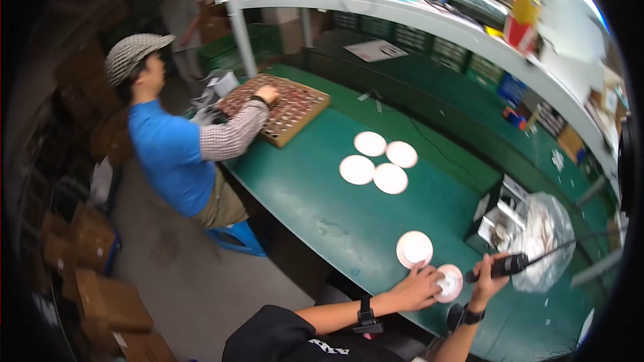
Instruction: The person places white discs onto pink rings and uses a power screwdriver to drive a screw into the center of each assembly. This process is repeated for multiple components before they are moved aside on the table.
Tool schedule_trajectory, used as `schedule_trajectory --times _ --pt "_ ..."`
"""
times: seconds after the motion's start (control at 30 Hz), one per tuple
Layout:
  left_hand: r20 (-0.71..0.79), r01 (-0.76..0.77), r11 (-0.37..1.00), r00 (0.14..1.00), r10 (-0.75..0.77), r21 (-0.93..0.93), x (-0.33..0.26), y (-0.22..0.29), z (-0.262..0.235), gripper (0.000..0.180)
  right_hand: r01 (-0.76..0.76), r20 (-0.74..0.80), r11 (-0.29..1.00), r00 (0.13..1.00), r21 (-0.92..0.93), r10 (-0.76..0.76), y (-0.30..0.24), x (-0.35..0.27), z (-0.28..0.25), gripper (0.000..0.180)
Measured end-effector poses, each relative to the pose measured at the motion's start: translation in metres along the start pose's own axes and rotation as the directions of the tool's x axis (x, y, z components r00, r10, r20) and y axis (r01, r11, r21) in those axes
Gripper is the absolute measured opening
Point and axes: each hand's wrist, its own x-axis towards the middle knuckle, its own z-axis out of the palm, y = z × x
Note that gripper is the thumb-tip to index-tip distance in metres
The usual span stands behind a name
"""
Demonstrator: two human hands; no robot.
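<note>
My right hand is wrapped round a black corded electric screwdriver, whose cable runs off to the right. Beside it, my left hand grips the edge of a round pinkish disc with a white centre at the table's near edge. A second round disc, pale with a pink rim, lies just beyond my left hand's fingers. Farther up the table is a cluster of several similar white discs. Blur hides the finer detail of the discs.
The green table runs away to the left. A black box of small parts and a clear plastic bag stand right of my hands. A co-worker in blue reaches over a tray of small parts. A white shelf overhangs the back.
</note>
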Motion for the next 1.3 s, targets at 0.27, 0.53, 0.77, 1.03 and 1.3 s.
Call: schedule_trajectory --times 0.27,0.53,0.77,1.03,1.3 --pt "-0.026 -0.043 0.998 0.999 0.042 -0.042 0.008 -0.002 0.016 0.022 0.180 -0.049 0.967 0.980 -0.181 -0.192 -0.037 -0.002 0.007 0.020" --pt "-0.154 -0.174 0.980 0.970 0.188 0.099 0.003 -0.013 0.017 0.023 0.149 -0.005 0.985 0.989 -0.089 -0.150 -0.016 0.008 0.001 0.015" --pt "-0.155 -0.195 0.978 0.966 0.206 0.079 0.005 -0.014 0.019 0.020 0.405 0.216 0.904 0.879 0.137 -0.426 0.003 0.019 -0.016 0.014" --pt "-0.147 -0.151 0.989 0.978 0.149 0.000 0.005 -0.002 0.012 0.019 0.159 0.043 0.971 0.987 -0.180 -0.153 -0.007 0.001 -0.012 0.016" --pt "-0.178 -0.180 0.982 0.966 0.187 0.055 0.009 -0.002 0.009 0.018 0.126 0.042 0.985 0.992 -0.114 -0.122 -0.015 -0.010 -0.003 0.018"
